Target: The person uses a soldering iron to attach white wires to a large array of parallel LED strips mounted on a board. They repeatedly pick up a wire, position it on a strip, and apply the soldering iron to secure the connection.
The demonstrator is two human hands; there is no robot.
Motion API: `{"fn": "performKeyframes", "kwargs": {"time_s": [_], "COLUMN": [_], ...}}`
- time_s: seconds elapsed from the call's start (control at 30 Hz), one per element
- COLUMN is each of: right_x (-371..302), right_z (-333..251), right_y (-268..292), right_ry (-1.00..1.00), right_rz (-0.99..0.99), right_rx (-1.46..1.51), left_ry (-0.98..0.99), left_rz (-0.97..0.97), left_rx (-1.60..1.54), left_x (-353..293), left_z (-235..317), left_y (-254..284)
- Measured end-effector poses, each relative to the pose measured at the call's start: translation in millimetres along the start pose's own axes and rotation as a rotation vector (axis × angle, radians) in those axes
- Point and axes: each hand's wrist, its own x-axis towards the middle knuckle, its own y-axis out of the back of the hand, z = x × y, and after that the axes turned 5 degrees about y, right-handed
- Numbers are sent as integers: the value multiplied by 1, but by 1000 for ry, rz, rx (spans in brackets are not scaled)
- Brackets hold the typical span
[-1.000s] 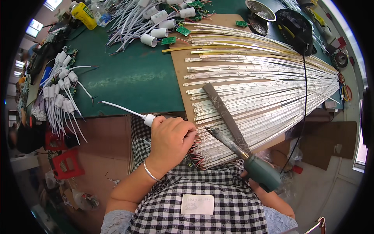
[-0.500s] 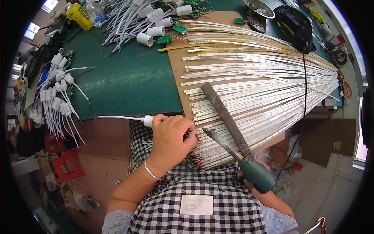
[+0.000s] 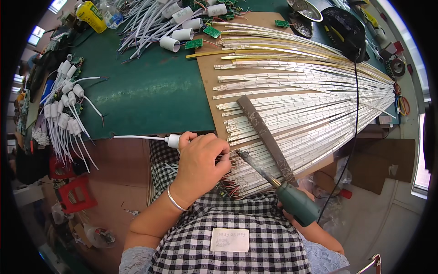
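My left hand (image 3: 203, 157) is closed around a white cap (image 3: 173, 141) with a white cable (image 3: 139, 137) running out to the left. Its fingertips, partly hidden, are at the left ends of the LED strips (image 3: 255, 166) near the table's front edge. A soldering iron (image 3: 297, 204) with a green handle is gripped in my right hand (image 3: 306, 193), which the handle mostly hides. The iron's dark tip points up-left, close to my left fingertips and the strip ends. Across the strips lies a dark flat bar (image 3: 266, 138).
White caps with cables and green circuit boards lie in one pile (image 3: 182, 34) at the back and another (image 3: 68, 102) at the left. The strips fan out on a brown board (image 3: 205, 73). A black cord (image 3: 357, 105) hangs at the right, near a metal dish (image 3: 312, 11). A red stool (image 3: 77, 194) stands below left.
The soldering iron has shifted very slightly left, its tip still beside my left fingertips. My left hand keeps its hold almost unmoved.
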Motion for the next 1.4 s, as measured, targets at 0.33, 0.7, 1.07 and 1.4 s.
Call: {"fn": "performKeyframes", "kwargs": {"time_s": [0.33,0.7,1.07,1.4], "right_x": [-15,-7,-4,-13], "right_z": [70,12,6,10], "right_y": [-11,-17,-16,-10], "right_ry": [514,-57,151,169], "right_rz": [-4,245,211,170], "right_rx": [267,584,233,121], "left_ry": [-2,2,-4,-3], "left_rz": [-8,-33,-20,-27], "left_rx": [-23,-14,-1,3], "left_x": [2,2,3,2], "left_z": [1,1,3,3], "left_y": [2,3,4,4]}}
